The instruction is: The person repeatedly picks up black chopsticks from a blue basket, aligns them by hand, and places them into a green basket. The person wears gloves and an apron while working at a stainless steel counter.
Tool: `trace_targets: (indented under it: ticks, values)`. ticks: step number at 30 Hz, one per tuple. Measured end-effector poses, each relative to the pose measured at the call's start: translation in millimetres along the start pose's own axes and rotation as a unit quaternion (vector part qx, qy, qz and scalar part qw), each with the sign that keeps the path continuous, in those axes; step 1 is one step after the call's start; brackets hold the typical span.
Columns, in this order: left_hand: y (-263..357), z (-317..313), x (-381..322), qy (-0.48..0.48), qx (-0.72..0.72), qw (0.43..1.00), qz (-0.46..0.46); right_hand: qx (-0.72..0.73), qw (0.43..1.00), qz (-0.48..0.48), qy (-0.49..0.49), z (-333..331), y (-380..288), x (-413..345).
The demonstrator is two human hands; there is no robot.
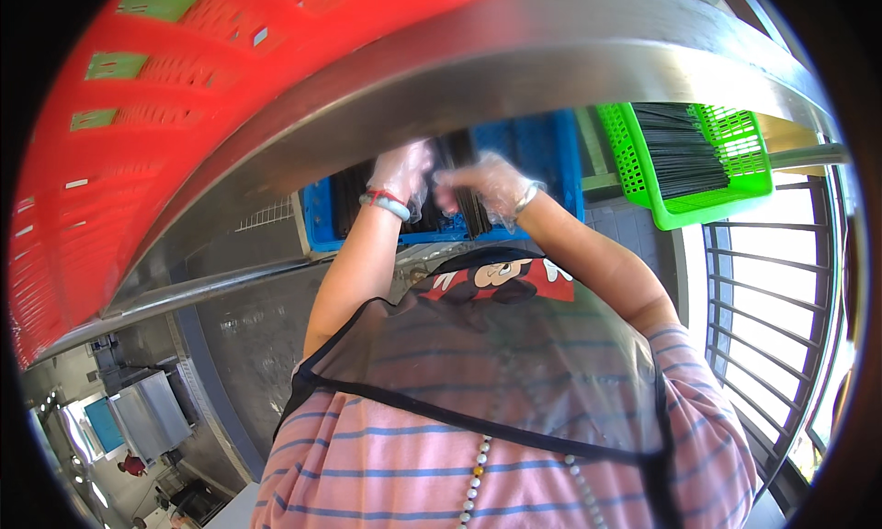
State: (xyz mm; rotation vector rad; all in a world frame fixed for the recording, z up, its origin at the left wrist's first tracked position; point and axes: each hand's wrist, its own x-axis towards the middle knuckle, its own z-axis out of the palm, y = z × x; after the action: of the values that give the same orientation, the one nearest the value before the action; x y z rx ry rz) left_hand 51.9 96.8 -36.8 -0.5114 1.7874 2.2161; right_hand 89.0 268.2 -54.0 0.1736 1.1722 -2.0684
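Note:
A blue plastic crate [551, 174] lies below a steel ledge, with bundles of thin dark sticks [470, 209] in it. Both my hands wear clear plastic gloves and are over the crate. My left hand [405, 174] is at the crate's left part, beside the dark sticks; its fingers are blurred, and whether it grips any cannot be told. My right hand [488, 184] reaches in from the right, across the sticks, its fingers bent towards my left hand. Blur hides whether they close on anything. The crate's far side is hidden by the ledge.
A steel shelf edge [441, 95] crosses close above my hands. A red perforated plastic basket [227, 67] stands at upper left. At right, a green plastic basket [654, 209] holds many thin dark sticks, near a barred window [765, 288]. A distant person [132, 465] is at lower left.

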Motion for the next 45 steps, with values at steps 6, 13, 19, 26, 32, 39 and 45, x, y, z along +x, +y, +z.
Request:
trace_targets:
  ticks: [6, 13, 19, 26, 32, 39, 45]
  values:
    - [8.4, 5.7, -12.4, -0.035, 0.023, 0.999, 0.000, 0.016, 1.000, -0.007, -0.008, -3.2, 4.7, 1.3]
    - [-3.5, 13.1, -7.9, 0.049, 0.033, 0.995, 0.075, -0.010, 1.000, 0.002, 0.009, -1.4, 7.6, 5.8]
    - [-2.6, 19.1, -16.0, 0.029, 0.005, 0.998, 0.063, 0.000, 1.000, -0.019, -0.010, -3.5, 12.3, 5.2]
    - [-0.2, 19.1, -18.6, 0.011, -0.090, 0.995, 0.030, 0.002, 0.999, -0.038, -0.020, -5.3, 8.8, 2.5]
    - [-4.6, 18.0, -14.1, 0.017, -0.104, 0.994, 0.034, 0.060, 0.997, -0.043, -0.024, -2.6, 11.2, -3.3]
    - [-11.4, 20.6, -6.0, 0.074, -0.082, 0.985, 0.135, 0.012, 0.990, -0.107, 0.088, -3.7, 9.4, -4.3]
    - [-11.3, 21.6, -7.8, 0.097, -0.081, 0.991, 0.052, -0.023, 0.992, -0.072, 0.097, -2.7, 9.6, -2.8]
